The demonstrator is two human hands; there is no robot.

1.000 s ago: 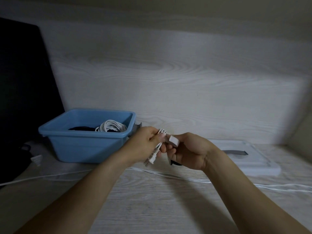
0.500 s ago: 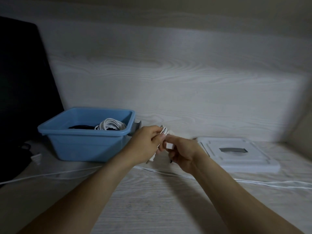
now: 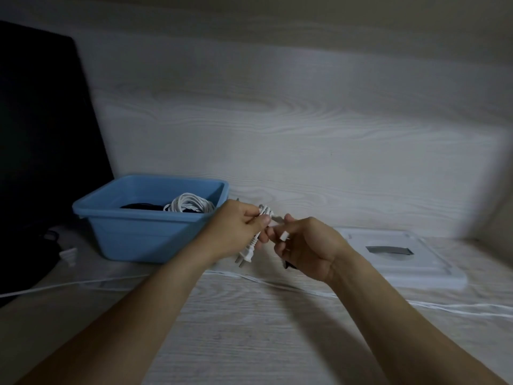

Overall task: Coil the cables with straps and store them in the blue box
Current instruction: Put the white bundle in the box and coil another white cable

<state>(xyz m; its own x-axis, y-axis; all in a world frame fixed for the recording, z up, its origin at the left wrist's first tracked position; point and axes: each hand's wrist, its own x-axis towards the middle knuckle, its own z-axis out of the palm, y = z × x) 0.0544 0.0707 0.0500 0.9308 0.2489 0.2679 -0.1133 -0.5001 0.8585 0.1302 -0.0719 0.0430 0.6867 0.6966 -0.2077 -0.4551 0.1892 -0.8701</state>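
My left hand [image 3: 241, 232] grips a folded white cable bundle [image 3: 256, 237] just right of the blue box [image 3: 144, 234]; its two-pin plug hangs down below my fingers. My right hand [image 3: 308, 248] pinches a white strap [image 3: 283, 235] close to the bundle, with a dark piece showing under its palm. Inside the blue box lie a coiled white cable [image 3: 190, 205] and a dark coil [image 3: 141, 206].
A long white cord [image 3: 347, 295] trails across the wooden desk below my hands. A flat white lid or tray [image 3: 410, 262] with a grey slot lies at the right. A black screen [image 3: 41, 134] stands at the left, with a small white plug [image 3: 68, 255] beside it.
My right hand has drawn slightly away to the right of the bundle, the strap end now showing by its fingers. My left hand keeps hold of the bundle; the plug hangs lower.
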